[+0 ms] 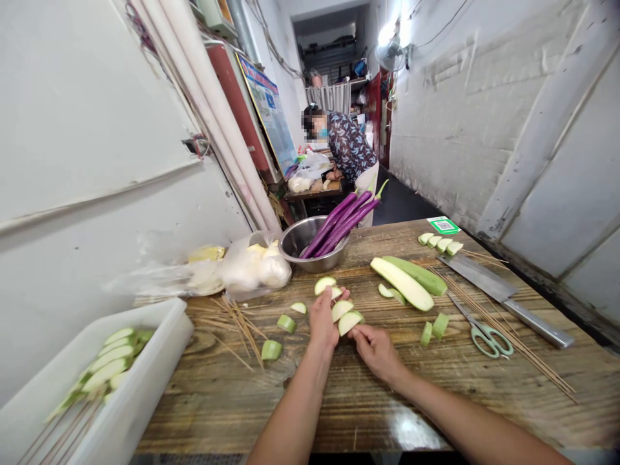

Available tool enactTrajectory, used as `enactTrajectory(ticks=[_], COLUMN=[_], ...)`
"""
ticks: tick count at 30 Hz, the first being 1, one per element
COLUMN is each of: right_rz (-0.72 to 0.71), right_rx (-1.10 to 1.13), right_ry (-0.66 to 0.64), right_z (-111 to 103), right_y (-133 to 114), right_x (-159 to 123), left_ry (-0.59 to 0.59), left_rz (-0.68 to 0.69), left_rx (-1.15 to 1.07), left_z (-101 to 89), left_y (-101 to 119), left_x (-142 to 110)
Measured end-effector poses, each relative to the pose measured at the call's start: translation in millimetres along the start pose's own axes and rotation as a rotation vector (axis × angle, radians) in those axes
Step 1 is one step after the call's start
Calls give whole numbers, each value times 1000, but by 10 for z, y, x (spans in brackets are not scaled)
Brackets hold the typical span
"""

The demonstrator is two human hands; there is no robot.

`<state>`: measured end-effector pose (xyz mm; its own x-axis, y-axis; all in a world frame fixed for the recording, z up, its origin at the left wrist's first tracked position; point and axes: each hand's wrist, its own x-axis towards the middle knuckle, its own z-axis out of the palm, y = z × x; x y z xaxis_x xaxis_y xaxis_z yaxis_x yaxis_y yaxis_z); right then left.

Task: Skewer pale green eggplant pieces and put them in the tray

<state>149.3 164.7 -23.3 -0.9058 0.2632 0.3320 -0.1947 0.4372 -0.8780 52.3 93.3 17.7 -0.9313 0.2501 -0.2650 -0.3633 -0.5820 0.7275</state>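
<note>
My left hand (323, 320) is closed around a row of half-round zucchini slices (349, 321), white inside with green rims. Just right of the lowest slice, my right hand (380, 352) pinches with thumb and finger; what lies in the pinch is too small to make out. Loose zucchini pieces (272, 350) lie left of my hands. To the right rest a halved zucchini (403, 283) and small cut pieces (440, 325). Bamboo skewers (239, 323) are scattered on the left, with more skewers (513, 336) at the right.
A cleaver (484, 281) and green-handled scissors (489, 339) lie right. Skewered slices (440, 243) sit behind them. A steel bowl (290, 248) holds purple eggplants (339, 226); plastic bags (252, 268) stand beside it. A white bin (169, 342) contains skewered slices. A person (351, 148) bends over another table.
</note>
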Motion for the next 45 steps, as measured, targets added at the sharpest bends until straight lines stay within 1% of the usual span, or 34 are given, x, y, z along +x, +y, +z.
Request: enactTrajectory(ticks=[5, 12, 17, 19, 24, 29, 33, 41, 45], right_rz=[1, 6, 36, 43, 22, 1, 15, 51, 33], right_rx=[5, 10, 42, 48, 36, 11, 20, 55, 30], right_ry=[-6, 9, 16, 18, 12, -29, -47, -25, -7], right_z=[6, 5, 1, -8, -41, -24, 10, 27, 10], right_y=[-4, 5, 17, 14, -21, -31, -14, -12, -12], right_x=[-12, -27, -25, -17, 5, -8, -29, -43, -20], left_ry=[36, 21, -68, -86, -64, 5, 19, -3, -38], left_rz=[2, 27, 28, 32, 44, 89, 132, 79, 62], left_rx=[-33, -18, 39, 50, 64, 40, 1, -22, -5], left_z=[18, -21, -16, -7, -47, -119, -117, -84, -85], left_y=[3, -61, -98, -102, -6, 137, 153, 71, 43], left_x=[-3, 12, -56, -72, -1, 130, 152, 106, 99])
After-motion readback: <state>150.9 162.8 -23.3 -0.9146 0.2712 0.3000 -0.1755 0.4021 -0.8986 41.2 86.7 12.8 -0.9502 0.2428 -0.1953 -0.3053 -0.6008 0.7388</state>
